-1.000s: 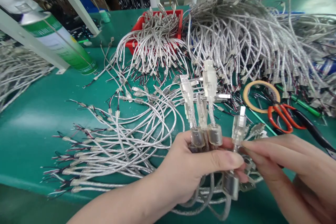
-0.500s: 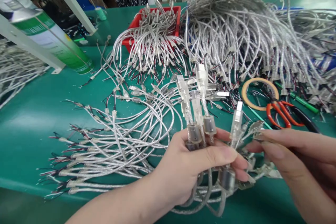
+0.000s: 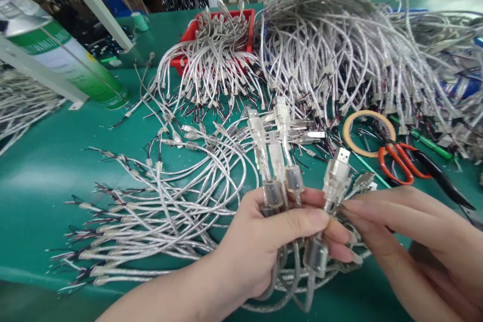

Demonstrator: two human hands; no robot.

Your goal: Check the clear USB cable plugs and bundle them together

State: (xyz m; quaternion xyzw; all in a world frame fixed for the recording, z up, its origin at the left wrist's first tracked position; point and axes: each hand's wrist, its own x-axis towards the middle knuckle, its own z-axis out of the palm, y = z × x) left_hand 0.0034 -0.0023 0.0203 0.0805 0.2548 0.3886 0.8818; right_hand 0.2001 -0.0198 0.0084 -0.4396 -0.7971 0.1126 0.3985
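Note:
My left hand [image 3: 271,241] is closed around several clear-jacketed USB cables [image 3: 289,153], their plugs pointing up and dark ferrite beads [image 3: 316,256] showing on them. One USB plug [image 3: 337,166] stands apart at the right of this bunch, beyond my thumb tip. Just below it, my right hand [image 3: 418,226] pinches at a cable, thumb and fingertips pressed together; the exact spot of the grip is partly hidden. More plug ends show behind the right fingertips.
Loose cables [image 3: 181,216] with bare wire ends spread across the green table [image 3: 37,161]. Behind are a red bin [image 3: 184,37] of cables and a large cable heap [image 3: 332,50]. Tape roll [image 3: 349,133] and orange-handled cutters [image 3: 396,163] lie at right; a spray can [image 3: 75,65] stands left.
My right hand has moved left, up to the bunch, its fingertips now just below the separate plug. That plug has turned so its open end faces me more. The view has shifted slightly.

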